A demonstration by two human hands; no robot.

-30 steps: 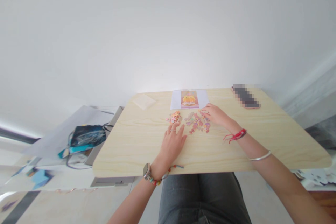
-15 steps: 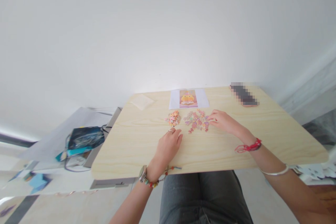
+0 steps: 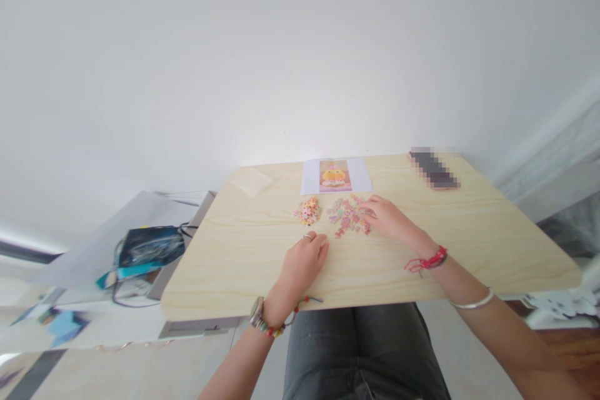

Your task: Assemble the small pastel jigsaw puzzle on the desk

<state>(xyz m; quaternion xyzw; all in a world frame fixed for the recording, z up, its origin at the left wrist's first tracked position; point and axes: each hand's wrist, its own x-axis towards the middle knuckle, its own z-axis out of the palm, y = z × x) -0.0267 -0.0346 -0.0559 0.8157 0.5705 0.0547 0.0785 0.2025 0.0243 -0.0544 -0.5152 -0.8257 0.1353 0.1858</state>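
A loose spread of pink and purple jigsaw puzzle pieces lies on the wooden table. My right hand is at its right side, thumb and fingers bent together among the pieces; the piece at the fingertips is mostly covered. To the left is a tighter heap of orange and yellow puzzle pieces. Just in front of that heap, my left hand rests on the table with its fingers curled under, so their inside is hidden. Behind both groups lies a printed picture sheet showing a yellow figure.
A phone, blurred out, lies at the table's back right. At the back left is a pale flat sheet. The white wall stands behind the table. A dark bag sits left of it, lower down.
My right hand has shifted left, farther over the pink pieces. The fingers of my left hand have drawn in a little, away from the orange heap.
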